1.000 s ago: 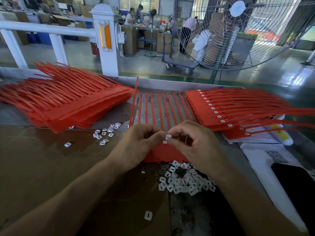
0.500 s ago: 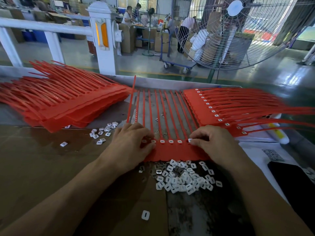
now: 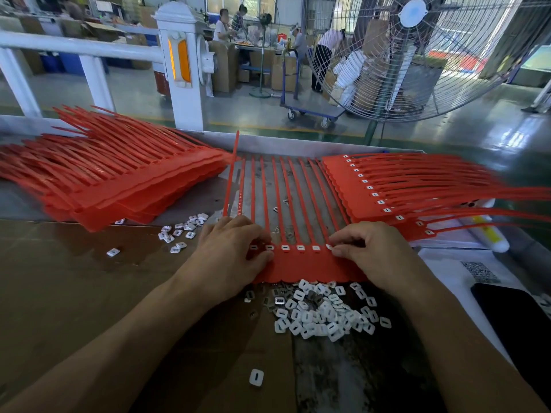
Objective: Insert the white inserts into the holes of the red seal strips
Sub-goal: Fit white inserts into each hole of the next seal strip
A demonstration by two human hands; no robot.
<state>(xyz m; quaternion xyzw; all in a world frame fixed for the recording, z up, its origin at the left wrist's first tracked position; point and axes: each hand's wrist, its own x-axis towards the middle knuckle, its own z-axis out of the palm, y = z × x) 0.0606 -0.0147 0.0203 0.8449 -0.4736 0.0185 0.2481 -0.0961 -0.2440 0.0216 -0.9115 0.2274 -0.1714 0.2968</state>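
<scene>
Now both hands rest on one red seal strip sheet (image 3: 301, 265). The left hand (image 3: 229, 254) presses its curled fingers down on the sheet's left end. The right hand (image 3: 372, 251) pinches a white insert (image 3: 329, 247) at the row's right end. Loose inserts (image 3: 322, 314) lie piled just below both hands.

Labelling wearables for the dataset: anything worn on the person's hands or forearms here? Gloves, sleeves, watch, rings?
Nothing worn that shows. The left hand and right hand are bare, no gloves or visible rings. Both forearms are bare up to the frame edge: no sleeves, watch or bands.
</scene>
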